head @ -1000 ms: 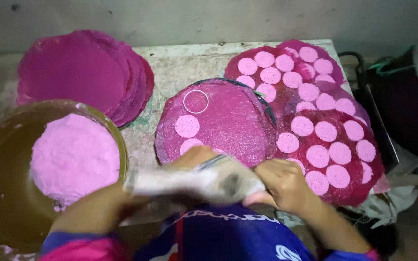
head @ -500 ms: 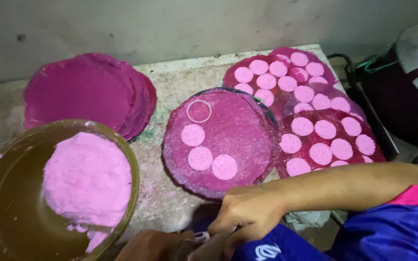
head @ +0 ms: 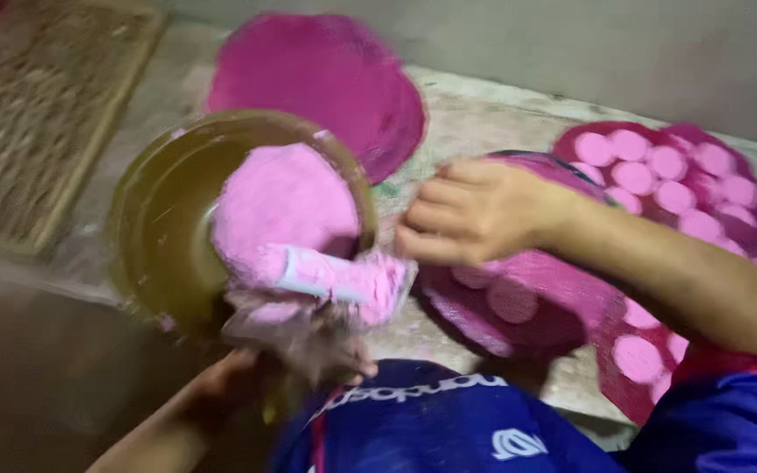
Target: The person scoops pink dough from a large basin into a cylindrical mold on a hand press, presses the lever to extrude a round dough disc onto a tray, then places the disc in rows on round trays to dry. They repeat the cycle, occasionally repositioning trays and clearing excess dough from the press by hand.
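My left hand is low at the front, gripping a clear plastic piping bag smeared with pink batter, its top lying over the rim of a brass-coloured bowl. The bowl holds a mound of pink batter. My right hand hovers with loosely curled fingers just right of the bowl, close to the bag's end, holding nothing I can see. Under my right forearm lies a round magenta mat with pale pink discs on it.
A stack of bare magenta mats lies behind the bowl. More mats covered with pink discs sit at the right. A woven tray lies at the far left. All rest on a worn stone slab against a wall.
The view has swung left, so the bowl now sits centre-left. My right hand rose from the bag near my lap to above the slab; the bag now rests at the bowl's rim.
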Demonstrator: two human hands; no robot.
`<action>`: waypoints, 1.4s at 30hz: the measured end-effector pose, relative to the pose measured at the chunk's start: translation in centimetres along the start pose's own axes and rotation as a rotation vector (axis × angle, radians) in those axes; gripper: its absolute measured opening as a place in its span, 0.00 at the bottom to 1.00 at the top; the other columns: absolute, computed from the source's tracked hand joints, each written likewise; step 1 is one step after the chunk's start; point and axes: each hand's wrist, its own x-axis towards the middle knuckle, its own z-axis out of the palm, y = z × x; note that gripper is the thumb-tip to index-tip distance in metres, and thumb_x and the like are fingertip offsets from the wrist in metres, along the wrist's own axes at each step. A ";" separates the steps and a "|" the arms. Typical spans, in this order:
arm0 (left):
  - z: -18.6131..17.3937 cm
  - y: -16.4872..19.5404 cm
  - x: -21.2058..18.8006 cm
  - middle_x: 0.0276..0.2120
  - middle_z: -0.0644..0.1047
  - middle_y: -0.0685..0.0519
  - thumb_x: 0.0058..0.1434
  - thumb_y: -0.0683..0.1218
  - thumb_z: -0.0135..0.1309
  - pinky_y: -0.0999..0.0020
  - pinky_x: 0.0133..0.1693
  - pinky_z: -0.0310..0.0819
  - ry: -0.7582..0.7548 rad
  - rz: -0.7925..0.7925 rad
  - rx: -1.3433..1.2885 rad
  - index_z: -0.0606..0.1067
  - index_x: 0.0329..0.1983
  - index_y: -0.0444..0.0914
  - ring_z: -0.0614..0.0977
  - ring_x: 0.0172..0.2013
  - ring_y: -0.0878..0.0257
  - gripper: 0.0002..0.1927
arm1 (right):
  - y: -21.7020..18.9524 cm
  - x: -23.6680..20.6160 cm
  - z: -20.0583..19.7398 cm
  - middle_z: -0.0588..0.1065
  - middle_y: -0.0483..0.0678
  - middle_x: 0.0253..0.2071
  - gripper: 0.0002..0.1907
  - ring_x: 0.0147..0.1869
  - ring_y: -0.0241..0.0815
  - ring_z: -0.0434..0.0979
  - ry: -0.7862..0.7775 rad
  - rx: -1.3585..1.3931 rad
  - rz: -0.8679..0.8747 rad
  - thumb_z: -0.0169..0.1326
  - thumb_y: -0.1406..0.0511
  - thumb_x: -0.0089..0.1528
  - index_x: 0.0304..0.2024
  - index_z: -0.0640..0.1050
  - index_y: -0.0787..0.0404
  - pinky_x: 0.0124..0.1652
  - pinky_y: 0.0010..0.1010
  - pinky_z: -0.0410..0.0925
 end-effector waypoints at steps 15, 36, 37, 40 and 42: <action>-14.1 -17.5 -3.4 0.43 0.78 0.50 0.71 0.41 0.54 0.62 0.42 0.75 1.249 0.101 0.358 0.75 0.54 0.34 0.79 0.40 0.59 0.11 | -14.9 18.1 30.5 0.79 0.56 0.35 0.12 0.33 0.53 0.82 -0.658 0.655 0.375 0.51 0.64 0.64 0.48 0.77 0.61 0.30 0.46 0.74; -13.2 -18.7 -3.2 0.42 0.78 0.45 0.62 0.38 0.58 0.56 0.49 0.72 1.269 0.122 0.384 0.76 0.48 0.32 0.79 0.45 0.49 0.12 | -8.6 8.9 25.6 0.79 0.57 0.36 0.43 0.31 0.59 0.82 -0.916 0.707 0.304 0.51 0.68 0.57 0.74 0.56 0.44 0.35 0.51 0.74; -13.3 -18.1 -3.3 0.43 0.78 0.44 0.62 0.38 0.58 0.56 0.49 0.72 1.266 0.143 0.382 0.76 0.49 0.32 0.79 0.45 0.49 0.12 | -9.0 7.9 25.0 0.80 0.56 0.37 0.41 0.34 0.58 0.82 -0.968 0.717 0.316 0.51 0.68 0.57 0.73 0.58 0.43 0.37 0.50 0.74; -13.5 -15.9 -3.6 0.46 0.79 0.44 0.64 0.39 0.57 0.56 0.51 0.73 1.261 0.137 0.301 0.76 0.51 0.32 0.80 0.48 0.50 0.13 | -9.2 5.9 22.9 0.81 0.55 0.39 0.34 0.40 0.57 0.82 -1.021 0.820 0.395 0.51 0.66 0.59 0.69 0.66 0.42 0.41 0.48 0.74; -13.9 -14.0 -3.4 0.47 0.79 0.45 0.66 0.42 0.59 0.57 0.51 0.74 1.270 0.118 0.298 0.76 0.51 0.34 0.81 0.48 0.51 0.12 | -8.4 4.9 20.9 0.81 0.55 0.40 0.25 0.41 0.58 0.82 -0.914 0.976 0.515 0.50 0.62 0.64 0.65 0.74 0.43 0.41 0.48 0.73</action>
